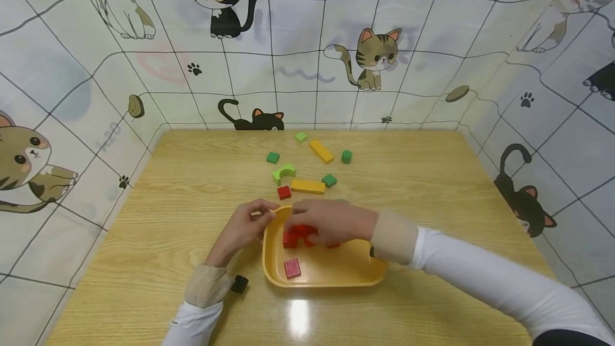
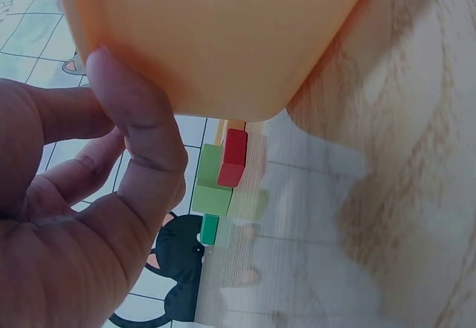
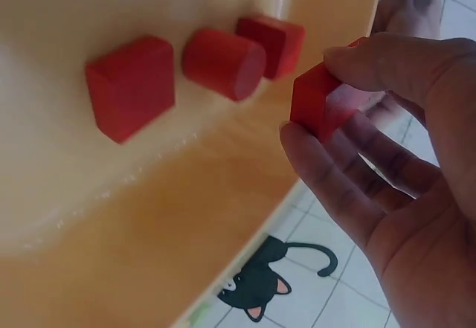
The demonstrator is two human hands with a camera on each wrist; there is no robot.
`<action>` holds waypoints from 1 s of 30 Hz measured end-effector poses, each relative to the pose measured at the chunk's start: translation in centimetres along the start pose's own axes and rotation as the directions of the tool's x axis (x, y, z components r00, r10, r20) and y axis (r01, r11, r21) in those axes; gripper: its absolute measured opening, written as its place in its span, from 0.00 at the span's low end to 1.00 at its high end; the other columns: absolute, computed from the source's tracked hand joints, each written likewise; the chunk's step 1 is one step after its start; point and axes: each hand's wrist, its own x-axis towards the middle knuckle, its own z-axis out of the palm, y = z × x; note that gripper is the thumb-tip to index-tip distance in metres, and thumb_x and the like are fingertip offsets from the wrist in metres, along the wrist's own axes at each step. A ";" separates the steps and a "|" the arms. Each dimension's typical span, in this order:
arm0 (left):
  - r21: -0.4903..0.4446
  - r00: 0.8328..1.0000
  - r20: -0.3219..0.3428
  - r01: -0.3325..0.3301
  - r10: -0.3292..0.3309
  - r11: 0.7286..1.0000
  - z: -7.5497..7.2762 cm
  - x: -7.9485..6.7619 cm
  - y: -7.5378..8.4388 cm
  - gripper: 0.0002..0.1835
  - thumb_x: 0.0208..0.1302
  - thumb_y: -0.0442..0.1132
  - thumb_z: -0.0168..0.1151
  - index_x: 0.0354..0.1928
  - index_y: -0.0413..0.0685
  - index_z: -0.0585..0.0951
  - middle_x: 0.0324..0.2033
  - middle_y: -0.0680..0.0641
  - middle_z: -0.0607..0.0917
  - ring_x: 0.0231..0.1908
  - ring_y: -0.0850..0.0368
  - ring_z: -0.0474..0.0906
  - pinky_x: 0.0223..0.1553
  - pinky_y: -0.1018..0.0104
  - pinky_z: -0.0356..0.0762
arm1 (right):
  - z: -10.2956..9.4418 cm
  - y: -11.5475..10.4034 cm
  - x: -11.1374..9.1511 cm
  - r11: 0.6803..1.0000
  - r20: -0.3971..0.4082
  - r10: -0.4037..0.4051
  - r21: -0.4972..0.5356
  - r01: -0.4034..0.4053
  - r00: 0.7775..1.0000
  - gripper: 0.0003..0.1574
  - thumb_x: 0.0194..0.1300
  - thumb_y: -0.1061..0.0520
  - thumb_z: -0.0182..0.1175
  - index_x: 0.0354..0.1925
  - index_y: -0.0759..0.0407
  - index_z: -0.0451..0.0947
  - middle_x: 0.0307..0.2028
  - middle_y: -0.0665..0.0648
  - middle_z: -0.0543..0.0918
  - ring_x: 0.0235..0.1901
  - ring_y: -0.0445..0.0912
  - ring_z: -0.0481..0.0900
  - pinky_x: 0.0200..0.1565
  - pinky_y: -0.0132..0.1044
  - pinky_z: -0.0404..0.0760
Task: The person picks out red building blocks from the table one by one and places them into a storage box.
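Note:
A yellow-orange tray [image 1: 331, 271] stands on the wooden table. My left hand [image 1: 246, 227] grips its left rim near the far corner, with a bent finger against the tray's wall [image 2: 216, 38] in the left wrist view. Over the tray's left part, my right hand [image 1: 331, 220] pinches a red block [image 3: 321, 101] between thumb and fingers. Below it in the tray lie a squarish red block [image 3: 134, 86], a red cylinder [image 3: 224, 64] and another red block [image 3: 277, 45]. Closer to the tray's near side is a pinkish-red block [image 1: 292, 268].
Beyond the tray lie a red block [image 1: 284, 192], two yellow bars, a light green arch [image 1: 284, 173], a green cylinder [image 1: 346, 156] and several small green blocks. A black block [image 1: 239, 284] sits beside my left wrist. A cat-patterned tiled backdrop [image 1: 298, 68] encloses the table.

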 end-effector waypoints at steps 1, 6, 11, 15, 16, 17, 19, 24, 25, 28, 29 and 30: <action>0.000 1.000 0.001 0.002 -0.002 1.000 0.0 0.0 0.0 0.14 0.74 0.35 0.60 0.58 0.45 0.83 0.38 0.43 0.77 0.25 0.56 0.78 0.25 0.67 0.80 | 0.2 -0.1 -0.1 1.000 0.004 -0.012 -0.010 0.013 1.000 0.26 0.66 0.58 0.68 0.60 0.39 0.79 0.51 0.47 0.79 0.49 0.41 0.76 0.52 0.32 0.82; -0.004 1.000 0.005 0.000 0.000 1.000 0.0 0.0 0.0 0.14 0.75 0.35 0.59 0.59 0.44 0.82 0.39 0.42 0.77 0.26 0.55 0.79 0.24 0.66 0.80 | 0.9 -0.3 -0.4 0.995 0.025 -0.058 -0.077 0.060 0.998 0.26 0.66 0.57 0.69 0.60 0.39 0.79 0.52 0.47 0.80 0.48 0.41 0.77 0.53 0.32 0.82; -0.005 1.000 0.001 0.007 -0.007 1.000 0.0 0.1 -0.1 0.14 0.75 0.36 0.60 0.59 0.45 0.82 0.43 0.39 0.80 0.30 0.53 0.82 0.25 0.68 0.80 | 1.4 -0.3 -0.4 0.991 0.063 -0.072 -0.110 0.079 0.995 0.25 0.64 0.56 0.71 0.58 0.39 0.80 0.45 0.46 0.78 0.39 0.39 0.74 0.44 0.27 0.79; -0.004 1.000 0.002 0.012 -0.012 1.000 0.0 0.1 -0.1 0.14 0.75 0.36 0.60 0.59 0.45 0.82 0.44 0.38 0.80 0.30 0.53 0.81 0.25 0.69 0.80 | 1.6 -0.3 -0.4 0.993 0.103 -0.078 -0.085 0.087 0.992 0.24 0.64 0.54 0.72 0.57 0.39 0.80 0.42 0.46 0.78 0.38 0.39 0.73 0.43 0.26 0.77; -0.003 1.000 0.003 0.007 -0.007 1.000 0.0 0.1 -0.2 0.14 0.75 0.36 0.60 0.59 0.45 0.82 0.44 0.38 0.80 0.29 0.53 0.81 0.25 0.68 0.80 | 1.6 -0.3 -0.3 0.993 0.114 -0.078 -0.077 0.087 0.990 0.24 0.63 0.54 0.73 0.56 0.39 0.80 0.43 0.46 0.79 0.39 0.39 0.73 0.44 0.26 0.78; -0.002 1.000 0.004 0.003 -0.003 1.000 0.0 0.1 -0.2 0.14 0.75 0.36 0.60 0.59 0.45 0.82 0.43 0.38 0.80 0.29 0.53 0.81 0.25 0.68 0.80 | 1.7 -0.3 -0.3 0.994 0.123 -0.077 -0.070 0.086 0.989 0.24 0.63 0.53 0.73 0.56 0.39 0.80 0.43 0.46 0.80 0.40 0.38 0.74 0.46 0.26 0.78; 0.000 1.000 0.001 0.002 -0.002 1.000 0.0 0.1 -0.2 0.13 0.75 0.37 0.60 0.58 0.46 0.83 0.42 0.39 0.79 0.28 0.53 0.81 0.25 0.67 0.80 | 1.7 -0.3 -0.3 0.996 0.144 -0.068 -0.053 0.076 0.987 0.25 0.63 0.53 0.74 0.56 0.39 0.80 0.45 0.46 0.81 0.41 0.39 0.74 0.48 0.27 0.79; 0.005 1.000 0.001 0.001 -0.001 1.000 -0.1 0.1 -0.1 0.13 0.75 0.37 0.59 0.57 0.47 0.83 0.42 0.40 0.80 0.28 0.54 0.80 0.26 0.65 0.81 | 1.7 -0.5 -0.1 0.998 0.209 -0.046 -0.038 0.055 0.977 0.24 0.63 0.52 0.74 0.56 0.39 0.80 0.45 0.45 0.81 0.40 0.38 0.75 0.48 0.27 0.79; 0.003 1.000 0.003 -0.001 0.001 1.000 -0.1 0.1 -0.1 0.13 0.75 0.37 0.59 0.58 0.47 0.83 0.42 0.39 0.79 0.28 0.54 0.80 0.26 0.65 0.80 | 1.7 -0.5 -0.1 0.998 0.220 -0.044 -0.041 0.054 0.974 0.24 0.63 0.52 0.73 0.56 0.40 0.80 0.45 0.45 0.81 0.40 0.38 0.75 0.48 0.27 0.79; 0.004 1.000 0.001 0.003 -0.003 1.000 0.0 0.1 -0.1 0.13 0.75 0.36 0.59 0.58 0.47 0.83 0.42 0.40 0.79 0.27 0.56 0.80 0.26 0.66 0.80 | 1.9 -0.6 0.0 0.998 0.256 -0.033 -0.043 0.045 0.966 0.25 0.62 0.52 0.74 0.56 0.39 0.80 0.44 0.44 0.81 0.39 0.37 0.75 0.47 0.26 0.79; 0.004 1.000 0.000 0.003 -0.003 1.000 0.0 0.1 -0.1 0.13 0.75 0.36 0.59 0.58 0.48 0.83 0.42 0.41 0.79 0.27 0.56 0.80 0.26 0.66 0.80 | 2.0 -0.6 0.0 0.998 0.266 -0.029 -0.044 0.042 0.963 0.25 0.62 0.52 0.75 0.55 0.39 0.80 0.44 0.44 0.81 0.39 0.37 0.75 0.46 0.26 0.79; 0.005 1.000 0.000 0.004 -0.004 1.000 0.0 0.1 -0.1 0.13 0.75 0.36 0.59 0.58 0.48 0.83 0.42 0.41 0.79 0.27 0.56 0.80 0.26 0.66 0.80 | 2.1 -0.6 0.0 0.998 0.277 -0.025 -0.046 0.039 0.961 0.25 0.61 0.52 0.75 0.55 0.39 0.80 0.43 0.43 0.81 0.38 0.37 0.75 0.46 0.26 0.79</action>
